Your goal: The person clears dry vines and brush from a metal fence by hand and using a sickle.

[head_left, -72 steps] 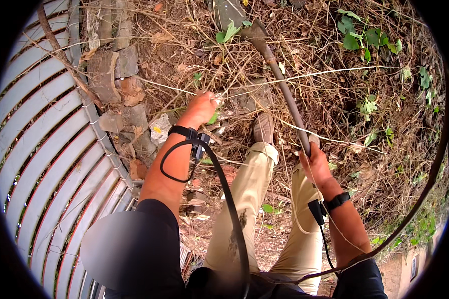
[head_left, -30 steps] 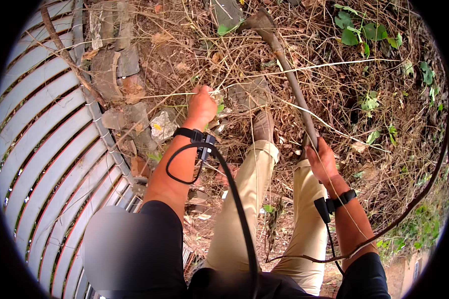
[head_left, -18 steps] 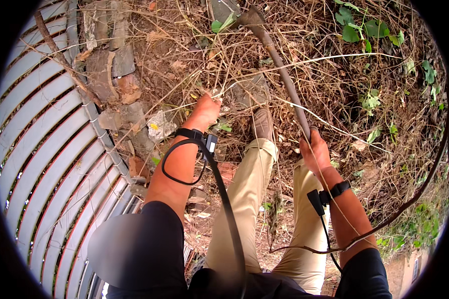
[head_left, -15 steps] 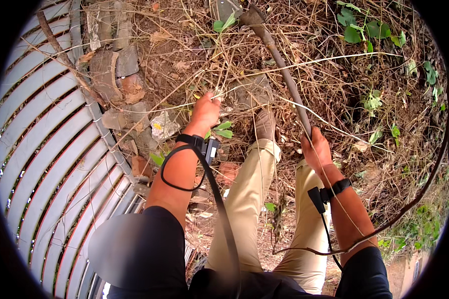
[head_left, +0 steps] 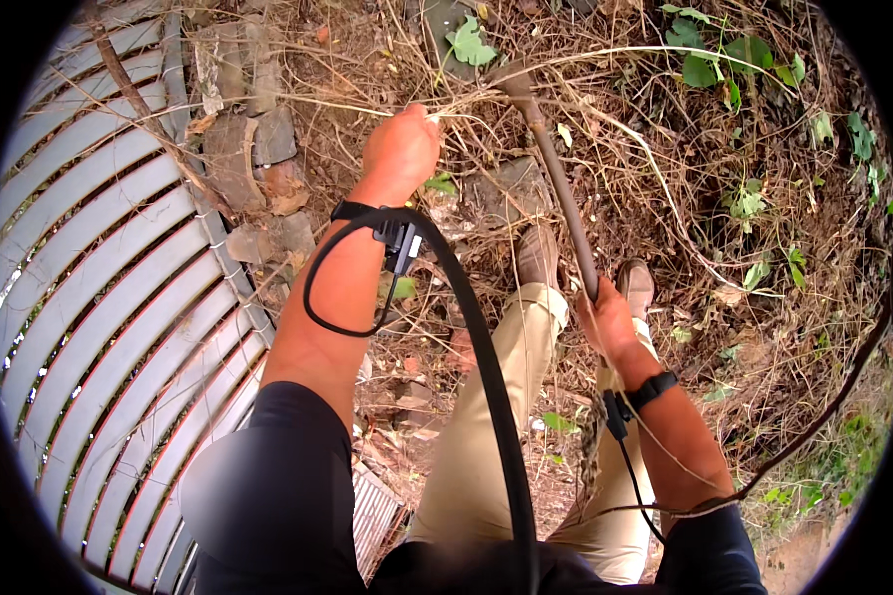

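Note:
My left hand (head_left: 402, 154) is closed around a bunch of thin, pale dry vines (head_left: 458, 103). The stems run out from the fist to both sides and cross over the top of the hoe. My right hand (head_left: 608, 319) grips the lower end of the hoe's wooden handle (head_left: 564, 186), which slants up and left from it. At the far end the handle thickens into a knobby head. Vines and a green leaf (head_left: 469, 42) partly cover the grey, blade-like piece beside it.
Curved grey metal slats (head_left: 119, 297) line the left side, with broken tiles (head_left: 233, 164) along their edge. Dry stalks and green leaves (head_left: 749, 55) cover the ground at right. A brown stem (head_left: 804, 426) arcs past my right forearm. My shoes (head_left: 538, 256) stand among the litter.
My left hand has moved farther away, taking the vines up with it toward the hoe's head. My right hand and the hoe have shifted slightly nearer to me.

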Motion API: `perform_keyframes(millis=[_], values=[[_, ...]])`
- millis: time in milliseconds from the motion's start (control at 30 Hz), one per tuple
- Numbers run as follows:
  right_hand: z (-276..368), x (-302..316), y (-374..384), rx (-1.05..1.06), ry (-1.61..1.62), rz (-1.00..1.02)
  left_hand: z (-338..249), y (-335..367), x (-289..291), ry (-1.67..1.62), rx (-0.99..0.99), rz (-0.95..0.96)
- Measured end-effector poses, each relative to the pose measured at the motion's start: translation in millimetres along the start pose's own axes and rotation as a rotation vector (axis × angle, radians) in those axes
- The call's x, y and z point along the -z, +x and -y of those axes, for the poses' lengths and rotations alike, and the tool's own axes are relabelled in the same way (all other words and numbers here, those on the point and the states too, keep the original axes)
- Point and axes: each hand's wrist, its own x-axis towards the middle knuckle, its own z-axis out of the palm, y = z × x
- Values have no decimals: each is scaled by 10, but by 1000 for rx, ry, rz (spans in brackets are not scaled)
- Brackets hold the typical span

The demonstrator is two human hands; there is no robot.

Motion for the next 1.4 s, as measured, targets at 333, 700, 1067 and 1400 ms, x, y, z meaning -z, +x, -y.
perform_keyframes(millis=[333,700,1067,1400], values=[[585,354,-139,-195,548,151,269,-327,-163,-151,189,57],[742,967,-1096,-597,442,-7,374,-433,-223,-195,172,47],[817,1041,-1307,-634,921,-63,-2,-1902,-277,-292,-3,355],[761,491,-683,-511,1063,52,24,-1846,14,-60,-194,154]])
